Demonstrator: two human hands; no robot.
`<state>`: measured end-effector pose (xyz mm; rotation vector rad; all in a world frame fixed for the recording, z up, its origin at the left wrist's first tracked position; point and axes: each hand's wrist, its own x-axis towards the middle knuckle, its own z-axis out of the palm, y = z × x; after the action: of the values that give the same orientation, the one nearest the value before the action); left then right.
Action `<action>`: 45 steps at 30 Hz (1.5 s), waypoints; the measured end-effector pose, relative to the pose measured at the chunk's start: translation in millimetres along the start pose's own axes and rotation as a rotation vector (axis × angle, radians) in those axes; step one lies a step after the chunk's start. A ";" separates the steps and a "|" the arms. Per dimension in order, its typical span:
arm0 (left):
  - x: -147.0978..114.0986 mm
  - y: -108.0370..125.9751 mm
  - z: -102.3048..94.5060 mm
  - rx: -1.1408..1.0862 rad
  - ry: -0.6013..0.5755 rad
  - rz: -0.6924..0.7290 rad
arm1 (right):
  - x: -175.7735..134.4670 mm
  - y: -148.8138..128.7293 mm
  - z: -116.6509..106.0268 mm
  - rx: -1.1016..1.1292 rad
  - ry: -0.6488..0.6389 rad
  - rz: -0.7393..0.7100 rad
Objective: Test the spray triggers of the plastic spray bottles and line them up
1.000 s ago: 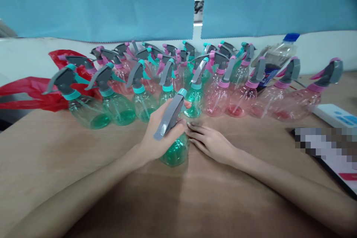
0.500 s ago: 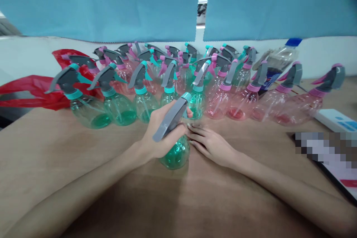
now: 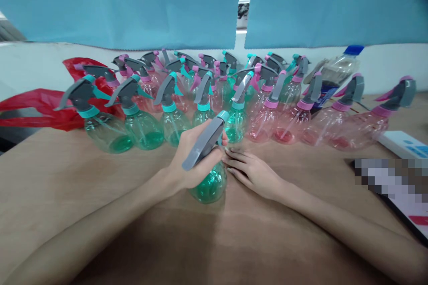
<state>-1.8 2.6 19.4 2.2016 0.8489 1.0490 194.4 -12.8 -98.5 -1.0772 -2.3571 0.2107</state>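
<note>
Left hand (image 3: 187, 147) clamped on round, green-tinted plastic spray bottle (image 3: 210, 186); right hand (image 3: 257, 174) flat at its three o'clock, contact unclear. Pose little changed; hold seems steady.

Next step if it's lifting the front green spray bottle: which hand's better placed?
Left, I'd say. The left hand already grips the green spray bottle by its neck; the right hand lies palm-down beside it, fingers extended, not grasping.
</note>
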 end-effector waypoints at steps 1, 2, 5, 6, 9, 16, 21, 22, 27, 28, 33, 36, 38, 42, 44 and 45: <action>-0.2 -1.8 0.5 -0.019 0.002 -0.003 | -0.1 0.0 0.2 0.004 0.005 0.000; -0.4 -3.6 1.1 -0.039 -0.002 -0.015 | -0.1 0.0 0.4 0.008 0.011 0.002; -2.0 -7.4 3.2 -0.084 -0.025 -0.052 | -0.2 0.0 0.7 0.011 0.017 0.002; -2.6 -7.8 3.9 -0.083 -0.029 -0.056 | -0.2 0.0 0.7 0.009 0.016 0.003; -3.9 -6.5 5.0 -0.058 -0.024 -0.059 | -0.1 0.0 0.3 0.003 0.005 0.005; -4.0 -3.9 4.4 -0.040 -0.027 -0.063 | 0.5 -0.3 -0.3 0.011 0.004 0.010; -3.5 -1.2 4.6 -0.050 -0.019 -0.071 | 0.1 0.9 0.9 0.012 0.016 -0.013; -3.4 -0.5 4.7 -0.055 -0.016 -0.077 | 0.1 1.1 1.1 0.012 0.016 -0.013; -2.9 0.3 5.1 -0.075 -0.002 -0.093 | 0.4 0.9 0.4 0.004 0.008 -0.015; -2.8 -0.2 5.1 -0.076 -0.002 -0.089 | 0.5 0.7 0.1 0.002 0.007 -0.015; -3.3 -1.5 5.0 -0.099 -0.019 -0.083 | 0.6 0.3 -0.7 -0.003 0.005 -0.015; -3.7 -1.6 5.0 -0.103 -0.014 -0.090 | 0.4 1.1 -0.1 -0.016 -0.002 -0.015; -3.8 -2.0 5.0 -0.099 -0.010 -0.092 | 0.2 1.7 0.3 -0.019 -0.006 -0.017; -3.6 -2.4 5.1 -0.081 -0.011 -0.087 | 0.1 2.0 0.6 -0.022 -0.009 -0.021; -3.5 -1.7 5.2 -0.070 -0.005 -0.098 | 0.0 1.9 0.5 -0.024 -0.009 -0.017; -3.5 -1.2 5.2 -0.064 -0.003 -0.103 | 0.1 1.9 0.4 -0.025 -0.010 -0.017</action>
<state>0.3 -0.2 14.0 2.0828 0.9049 1.0087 195.4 -11.5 -99.5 -1.0695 -2.3834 0.1810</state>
